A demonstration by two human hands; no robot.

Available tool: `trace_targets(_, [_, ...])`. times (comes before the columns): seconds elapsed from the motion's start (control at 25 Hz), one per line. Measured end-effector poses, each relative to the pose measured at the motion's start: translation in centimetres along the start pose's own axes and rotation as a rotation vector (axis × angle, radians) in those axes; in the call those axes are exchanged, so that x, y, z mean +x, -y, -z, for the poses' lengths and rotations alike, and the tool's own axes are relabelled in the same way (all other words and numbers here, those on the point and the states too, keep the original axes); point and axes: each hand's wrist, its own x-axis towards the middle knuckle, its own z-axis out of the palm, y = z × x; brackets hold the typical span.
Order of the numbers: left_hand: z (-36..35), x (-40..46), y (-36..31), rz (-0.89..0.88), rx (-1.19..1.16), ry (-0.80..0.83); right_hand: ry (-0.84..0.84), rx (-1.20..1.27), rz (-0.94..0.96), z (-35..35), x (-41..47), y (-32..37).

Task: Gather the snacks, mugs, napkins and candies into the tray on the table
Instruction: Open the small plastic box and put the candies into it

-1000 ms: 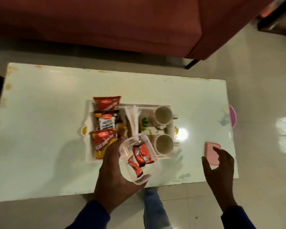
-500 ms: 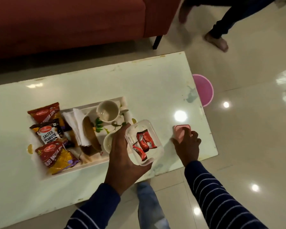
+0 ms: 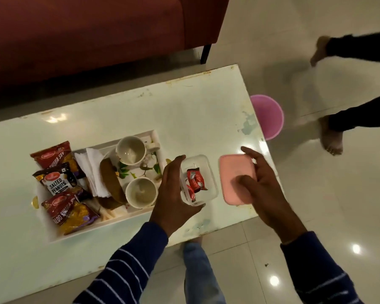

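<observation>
My left hand (image 3: 173,189) grips a clear plastic box (image 3: 203,170) holding red-wrapped candies (image 3: 195,179), just right of the white tray (image 3: 132,213). My right hand (image 3: 266,189) holds the box's pink lid (image 3: 235,172), thumb on top, beside the box near the table's right end. Inside the tray lie three snack packets (image 3: 59,183), white napkins (image 3: 92,170) and two cream mugs (image 3: 131,150), (image 3: 142,191).
The pale table (image 3: 195,110) ends just right of the lid. A pink bucket (image 3: 270,115) stands on the floor past that edge. Another person's legs and bare feet (image 3: 331,137) are at the right. A red sofa (image 3: 86,29) runs behind the table.
My right hand closed on the pink lid and lifted it toward the candy box. The left hand kept its hold on the box. The view swung to the right.
</observation>
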Motion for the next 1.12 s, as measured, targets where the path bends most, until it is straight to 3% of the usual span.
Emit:
trace_targets(0.12, [-1.0, 0.1, -1.0, 0.025, -0.04, 0.049, 0.147, -0.151, 0.083, -2.3, -1.6, -0.1])
trace_targets(0.32, [-1.8, 0.0, -1.7, 0.019, -0.12, 0.084, 0.001, -0.329, 0.271, -5.3, -0.7, -1.7])
trace_targets(0.44, [-1.7, 0.2, -1.4, 0.024, -0.153, 0.185, 0.016, -0.333, 0.238, -5.5, -0.2, -2.4])
trace_targets(0.56, [-1.5, 0.0, -1.6, 0.059, -0.365, 0.282, 0.011, -0.337, 0.222, -5.2, 0.1, -2.5])
trace_targets(0.64, [-2.6, -0.3, -2.8, 0.154, -0.499, 0.108, -0.012, -0.286, 0.237, -5.4, 0.1, -2.3])
trace_targets(0.72, [-4.0, -0.3, -3.9, 0.273, -0.459, -0.158, -0.051, -0.168, 0.176, -6.0, 0.1, -1.9])
trace_targets(0.8, [-4.9, 0.0, -4.1, 0.307, -0.425, -0.285, -0.107, -0.048, 0.043, -6.3, 0.3, -1.5])
trace_targets(0.92, [-4.7, 0.5, -3.8, 0.266, -0.444, -0.299, -0.144, 0.063, -0.091, -6.4, 0.8, -1.0])
trace_targets(1.12, [-4.4, 2.2, -3.0, 0.205, -0.369, -0.319, -0.173, 0.108, -0.091, -7.0, 2.1, -0.2])
